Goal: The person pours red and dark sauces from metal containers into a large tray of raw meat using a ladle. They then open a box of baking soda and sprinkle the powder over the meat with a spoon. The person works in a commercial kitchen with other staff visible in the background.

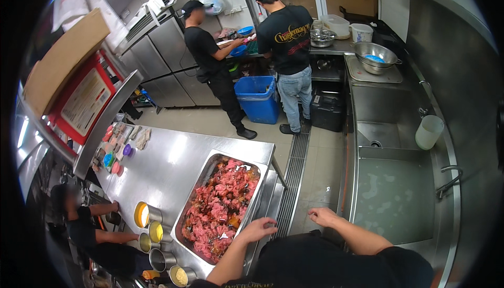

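Steel worktable (152, 154) is laid out from left to lower centre. Sink (396, 153) is built in down the right side; lower basin is filled with cloudy water (396, 199). Person in jeans (291, 75) and person in dark trousers (202, 51) are seen at the counter, upper centre; third person (100, 235) is partly cut off at lower left. Blue bin (257, 100) is parked on the floor between the upper pair, bag-lined.

Deep steel tray (255, 169) is set at the worktable's right end, lower centre of frame. Raw red meat (218, 204) is spread in it, wetted with dark liquid.

Left hand (260, 229) is held just beside the tray's right rim, fingers bent and apart, nothing seen gripped; contact with rim can't be told. Right hand (323, 216) is held right of it, between worktable and sink, fingers loosely curled and apart, nothing seen gripped.

Translucent pitcher (429, 132) is stood on the sink's right edge. Steel pots (163, 260) are clustered left of the tray, some with yellow contents. Purple tub (127, 150) is placed at the worktable's upper left.
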Action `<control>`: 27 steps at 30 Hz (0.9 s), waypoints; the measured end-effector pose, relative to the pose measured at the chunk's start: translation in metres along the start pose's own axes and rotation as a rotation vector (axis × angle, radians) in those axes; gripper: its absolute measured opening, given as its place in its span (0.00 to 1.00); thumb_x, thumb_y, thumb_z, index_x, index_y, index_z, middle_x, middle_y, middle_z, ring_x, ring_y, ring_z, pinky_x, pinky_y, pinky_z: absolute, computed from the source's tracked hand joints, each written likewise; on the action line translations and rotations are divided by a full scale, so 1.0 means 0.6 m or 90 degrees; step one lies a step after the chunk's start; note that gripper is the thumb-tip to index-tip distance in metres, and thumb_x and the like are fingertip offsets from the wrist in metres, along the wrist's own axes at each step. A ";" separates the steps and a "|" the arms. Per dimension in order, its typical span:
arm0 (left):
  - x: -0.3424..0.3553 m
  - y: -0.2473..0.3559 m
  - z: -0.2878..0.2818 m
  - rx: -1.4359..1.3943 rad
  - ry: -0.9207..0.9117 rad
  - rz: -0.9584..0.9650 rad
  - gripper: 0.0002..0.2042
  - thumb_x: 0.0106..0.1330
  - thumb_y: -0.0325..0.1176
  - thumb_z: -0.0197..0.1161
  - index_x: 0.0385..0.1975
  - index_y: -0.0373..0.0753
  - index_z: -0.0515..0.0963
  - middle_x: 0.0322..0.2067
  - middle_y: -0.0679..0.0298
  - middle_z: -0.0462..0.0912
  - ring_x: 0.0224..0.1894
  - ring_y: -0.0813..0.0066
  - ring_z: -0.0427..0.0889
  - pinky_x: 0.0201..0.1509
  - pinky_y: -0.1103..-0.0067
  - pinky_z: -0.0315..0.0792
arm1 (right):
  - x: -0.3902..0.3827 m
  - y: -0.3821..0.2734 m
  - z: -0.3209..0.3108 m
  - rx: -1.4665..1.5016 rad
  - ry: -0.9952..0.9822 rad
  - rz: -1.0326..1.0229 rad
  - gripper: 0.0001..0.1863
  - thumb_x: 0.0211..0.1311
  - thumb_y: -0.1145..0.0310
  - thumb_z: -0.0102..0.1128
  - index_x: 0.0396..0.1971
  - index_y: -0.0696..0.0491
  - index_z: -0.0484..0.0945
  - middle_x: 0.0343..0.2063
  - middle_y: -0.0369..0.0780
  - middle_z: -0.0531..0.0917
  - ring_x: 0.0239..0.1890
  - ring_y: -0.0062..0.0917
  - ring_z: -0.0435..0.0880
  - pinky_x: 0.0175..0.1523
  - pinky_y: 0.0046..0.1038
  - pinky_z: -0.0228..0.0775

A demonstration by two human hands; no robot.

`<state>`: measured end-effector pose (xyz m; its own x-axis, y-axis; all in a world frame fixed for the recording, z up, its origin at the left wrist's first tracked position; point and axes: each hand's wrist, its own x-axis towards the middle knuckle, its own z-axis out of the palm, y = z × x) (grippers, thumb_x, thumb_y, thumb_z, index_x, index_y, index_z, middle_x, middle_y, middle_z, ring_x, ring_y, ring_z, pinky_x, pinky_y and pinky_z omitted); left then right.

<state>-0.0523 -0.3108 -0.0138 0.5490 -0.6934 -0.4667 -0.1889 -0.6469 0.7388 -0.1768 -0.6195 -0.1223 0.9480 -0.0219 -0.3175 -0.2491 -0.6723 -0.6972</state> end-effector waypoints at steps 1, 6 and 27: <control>0.037 0.011 -0.002 0.004 -0.025 0.031 0.25 0.61 0.51 0.68 0.54 0.42 0.80 0.38 0.54 0.84 0.42 0.64 0.83 0.48 0.71 0.76 | -0.015 0.011 -0.016 0.022 0.025 0.030 0.21 0.67 0.55 0.55 0.54 0.50 0.80 0.43 0.47 0.87 0.48 0.43 0.85 0.56 0.39 0.75; 0.167 0.101 -0.006 0.103 -0.179 0.098 0.25 0.63 0.51 0.66 0.54 0.41 0.79 0.42 0.50 0.85 0.47 0.57 0.83 0.52 0.70 0.75 | -0.065 0.088 -0.041 0.143 0.127 0.194 0.19 0.64 0.56 0.60 0.51 0.50 0.83 0.42 0.46 0.87 0.47 0.38 0.86 0.54 0.36 0.76; 0.673 0.154 -0.383 0.122 0.013 0.245 0.26 0.63 0.49 0.63 0.56 0.39 0.77 0.54 0.49 0.81 0.56 0.51 0.79 0.60 0.64 0.72 | 0.385 0.205 -0.405 0.035 0.142 0.229 0.17 0.67 0.60 0.59 0.47 0.56 0.83 0.31 0.40 0.88 0.31 0.24 0.86 0.40 0.27 0.77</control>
<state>0.3390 -0.5774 -0.0224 0.4243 -0.8907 -0.1635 -0.5296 -0.3905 0.7531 0.0599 -0.8868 -0.1253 0.8169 -0.4112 -0.4045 -0.5763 -0.5526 -0.6021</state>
